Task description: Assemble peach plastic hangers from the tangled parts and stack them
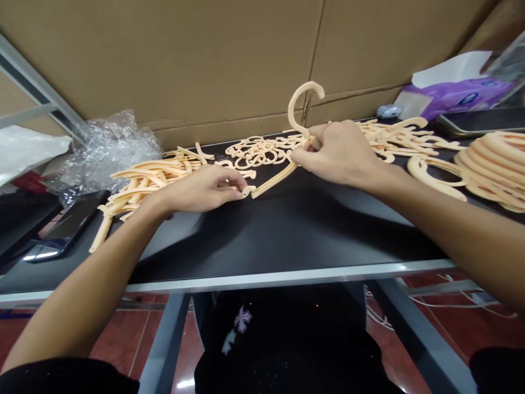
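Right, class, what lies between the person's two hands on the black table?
The head view shows a peach plastic hanger arm running from the left hand to the right hand, with tangled hangers just beyond.

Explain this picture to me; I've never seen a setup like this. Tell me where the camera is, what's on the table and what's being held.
This picture comes from a camera worn on a person's head, looking forward and down. There is no machine, just two bare hands. The right hand holds a peach plastic clothes hanger with its hook pointing up. The left hand has its fingertips at a small hanger end; whether they grip it, I cannot tell. On the black table lie loose hanger pieces, a tangle of hanger hooks and a stack of hangers. Behind them stands a cardboard sheet.
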